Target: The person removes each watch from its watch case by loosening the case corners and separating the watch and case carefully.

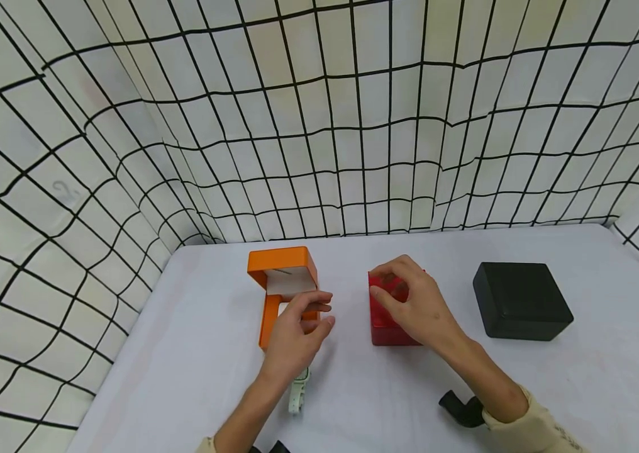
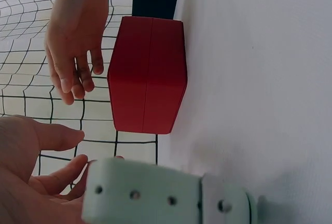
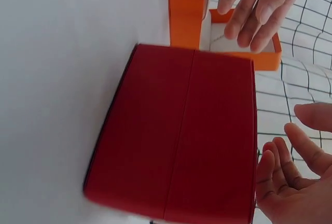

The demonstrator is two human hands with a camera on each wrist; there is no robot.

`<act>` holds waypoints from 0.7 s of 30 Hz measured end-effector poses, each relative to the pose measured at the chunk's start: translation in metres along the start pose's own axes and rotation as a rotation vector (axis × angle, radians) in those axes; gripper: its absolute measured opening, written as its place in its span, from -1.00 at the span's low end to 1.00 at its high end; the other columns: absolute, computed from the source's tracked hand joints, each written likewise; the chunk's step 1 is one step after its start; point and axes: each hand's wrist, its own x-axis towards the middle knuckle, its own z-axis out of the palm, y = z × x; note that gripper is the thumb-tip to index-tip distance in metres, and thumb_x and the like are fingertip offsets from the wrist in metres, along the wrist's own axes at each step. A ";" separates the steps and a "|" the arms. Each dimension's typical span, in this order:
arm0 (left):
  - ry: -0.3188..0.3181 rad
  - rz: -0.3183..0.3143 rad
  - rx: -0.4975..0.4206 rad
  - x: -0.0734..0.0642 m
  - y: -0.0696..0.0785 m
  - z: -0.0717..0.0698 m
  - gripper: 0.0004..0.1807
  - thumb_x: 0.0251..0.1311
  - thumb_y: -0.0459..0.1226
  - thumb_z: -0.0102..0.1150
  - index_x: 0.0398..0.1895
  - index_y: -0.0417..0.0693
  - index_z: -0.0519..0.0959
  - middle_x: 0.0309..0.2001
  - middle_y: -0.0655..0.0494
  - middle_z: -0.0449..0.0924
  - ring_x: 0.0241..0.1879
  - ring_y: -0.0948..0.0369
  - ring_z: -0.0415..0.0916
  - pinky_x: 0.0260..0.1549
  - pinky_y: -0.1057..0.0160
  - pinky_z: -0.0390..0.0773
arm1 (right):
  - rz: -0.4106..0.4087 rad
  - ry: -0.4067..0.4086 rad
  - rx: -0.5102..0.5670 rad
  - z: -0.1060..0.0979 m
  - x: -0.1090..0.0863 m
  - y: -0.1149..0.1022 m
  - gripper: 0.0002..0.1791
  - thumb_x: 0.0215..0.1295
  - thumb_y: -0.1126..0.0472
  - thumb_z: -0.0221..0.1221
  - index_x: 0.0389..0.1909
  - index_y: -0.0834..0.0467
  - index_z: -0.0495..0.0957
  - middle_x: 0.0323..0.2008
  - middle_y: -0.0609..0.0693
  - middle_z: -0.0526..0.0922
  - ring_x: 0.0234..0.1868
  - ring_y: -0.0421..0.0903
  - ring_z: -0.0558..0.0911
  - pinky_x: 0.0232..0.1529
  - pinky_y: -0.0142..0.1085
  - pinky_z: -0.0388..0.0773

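Observation:
An orange watch box (image 1: 282,259) stands with its lid raised and a white lining inside. My left hand (image 1: 297,336) hovers in front of it, fingers loosely bent with nothing between them, covering part of its base. Just under that hand a pale green watch (image 1: 297,397) lies on the table; its holed strap (image 2: 150,193) looms large in the left wrist view. A red box (image 3: 171,136) with its lid down sits to the right. Over its top is my right hand (image 1: 418,302), thumb and fingers parted and gripping nothing.
A black box (image 1: 523,299), lid down, stands right of the red one on the white-covered table (image 1: 183,377). White walls with a black grid (image 1: 353,126) rise behind and at the left. A black strap piece (image 1: 461,409) is by the right wrist.

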 end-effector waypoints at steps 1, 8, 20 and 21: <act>-0.003 0.006 0.001 0.000 0.001 0.001 -0.61 0.35 -0.34 0.31 0.22 0.01 0.59 0.17 -0.04 0.64 0.08 -0.06 0.71 -0.09 0.26 0.78 | 0.014 0.000 -0.012 -0.002 0.000 0.002 -0.66 0.32 0.24 0.38 0.09 0.00 0.65 0.04 -0.05 0.63 -0.06 -0.09 0.64 -0.08 -0.29 0.70; -0.054 -0.017 -0.029 0.000 0.003 0.009 -0.57 0.37 -0.35 0.28 0.28 -0.03 0.55 0.24 -0.08 0.62 0.06 -0.05 0.71 -0.03 0.30 0.76 | 0.047 0.028 -0.066 -0.016 -0.005 0.013 -0.65 0.30 0.21 0.39 0.09 -0.03 0.65 0.05 -0.05 0.61 -0.02 -0.06 0.60 -0.11 -0.32 0.67; -0.127 -0.059 -0.040 -0.001 0.004 0.019 -0.52 0.40 -0.29 0.26 0.35 -0.06 0.48 0.31 -0.10 0.57 0.09 -0.02 0.71 0.06 0.21 0.75 | 0.034 0.052 -0.108 -0.028 -0.008 0.031 -0.61 0.21 0.22 0.45 0.07 0.05 0.66 0.12 0.06 0.59 0.06 0.03 0.59 -0.10 -0.20 0.70; -0.133 -0.058 -0.041 -0.001 0.004 0.020 -0.52 0.40 -0.29 0.25 0.36 -0.06 0.48 0.31 -0.10 0.56 0.10 -0.02 0.71 0.07 0.20 0.75 | 0.035 0.052 -0.107 -0.029 -0.008 0.032 -0.60 0.20 0.22 0.45 0.07 0.05 0.66 0.12 0.07 0.58 0.08 0.04 0.59 -0.09 -0.16 0.71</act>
